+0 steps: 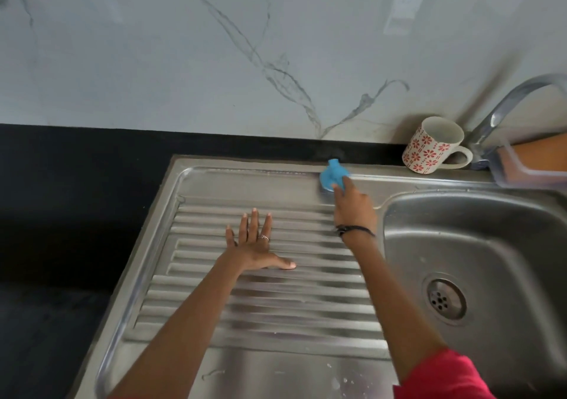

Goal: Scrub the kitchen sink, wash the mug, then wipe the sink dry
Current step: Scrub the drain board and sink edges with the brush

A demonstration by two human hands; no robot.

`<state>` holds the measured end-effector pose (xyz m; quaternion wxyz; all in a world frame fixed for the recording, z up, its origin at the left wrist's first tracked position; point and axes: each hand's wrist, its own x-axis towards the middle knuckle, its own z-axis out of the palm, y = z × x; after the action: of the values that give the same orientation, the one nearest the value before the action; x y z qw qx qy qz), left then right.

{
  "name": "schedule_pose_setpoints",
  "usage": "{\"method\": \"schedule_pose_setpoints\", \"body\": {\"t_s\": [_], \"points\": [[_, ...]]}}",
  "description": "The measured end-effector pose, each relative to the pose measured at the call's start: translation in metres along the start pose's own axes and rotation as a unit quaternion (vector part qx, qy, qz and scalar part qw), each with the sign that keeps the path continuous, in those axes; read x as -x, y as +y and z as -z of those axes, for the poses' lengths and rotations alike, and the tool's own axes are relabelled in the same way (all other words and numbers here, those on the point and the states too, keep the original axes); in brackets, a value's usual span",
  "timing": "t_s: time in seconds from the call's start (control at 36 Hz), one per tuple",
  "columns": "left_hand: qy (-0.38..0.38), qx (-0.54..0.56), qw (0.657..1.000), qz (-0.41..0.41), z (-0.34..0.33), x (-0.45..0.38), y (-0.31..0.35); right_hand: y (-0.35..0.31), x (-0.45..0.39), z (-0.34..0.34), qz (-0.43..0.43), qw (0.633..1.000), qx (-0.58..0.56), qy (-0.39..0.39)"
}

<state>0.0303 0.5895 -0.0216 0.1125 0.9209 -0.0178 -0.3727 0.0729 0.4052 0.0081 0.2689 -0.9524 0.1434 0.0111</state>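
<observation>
A steel sink unit fills the view, with a ribbed drainboard on the left and a basin with a round drain on the right. My right hand grips a blue scrubber and holds it against the back rim of the drainboard. My left hand lies flat on the ribs with its fingers spread. A white mug with red flower prints stands on the back ledge, tilted, with its handle to the right.
A chrome tap curves over the basin at the back right. A clear plastic container with something orange in it sits beside the mug. Black countertop extends to the left, and a marble-pattern wall rises behind.
</observation>
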Motion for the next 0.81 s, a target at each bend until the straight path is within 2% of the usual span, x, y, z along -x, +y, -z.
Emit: {"method": "schedule_pose_setpoints", "body": {"t_s": [0.11, 0.19, 0.31, 0.44, 0.56, 0.64, 0.75, 0.81], "points": [[0.024, -0.002, 1.0, 0.01, -0.004, -0.001, 0.002, -0.05, 0.01, -0.03, 0.096, 0.993, 0.03, -0.058], [0.077, -0.008, 0.997, 0.002, -0.012, 0.002, 0.002, -0.052, 0.008, -0.029, 0.119, 0.988, 0.039, -0.086], [0.159, -0.021, 0.987, -0.014, -0.026, 0.003, -0.002, 0.0, -0.004, 0.001, 0.068, 0.995, 0.014, -0.066], [0.182, 0.008, 0.981, -0.068, -0.032, 0.009, 0.016, 0.081, -0.023, 0.059, -0.06, 0.998, 0.02, 0.017], [0.187, 0.027, 0.971, -0.15, -0.046, 0.012, 0.063, 0.096, -0.026, 0.07, -0.091, 0.994, 0.037, 0.046], [0.151, 0.027, 0.973, -0.175, -0.055, 0.006, 0.108, 0.075, -0.027, 0.055, -0.049, 0.998, 0.032, 0.007], [0.139, 0.036, 0.975, -0.17, -0.054, -0.005, 0.149, 0.047, -0.028, 0.032, 0.102, 0.989, 0.055, -0.09], [0.136, 0.04, 0.979, -0.145, -0.054, -0.01, 0.155, 0.051, -0.034, 0.038, 0.161, 0.977, 0.091, -0.103]]}}
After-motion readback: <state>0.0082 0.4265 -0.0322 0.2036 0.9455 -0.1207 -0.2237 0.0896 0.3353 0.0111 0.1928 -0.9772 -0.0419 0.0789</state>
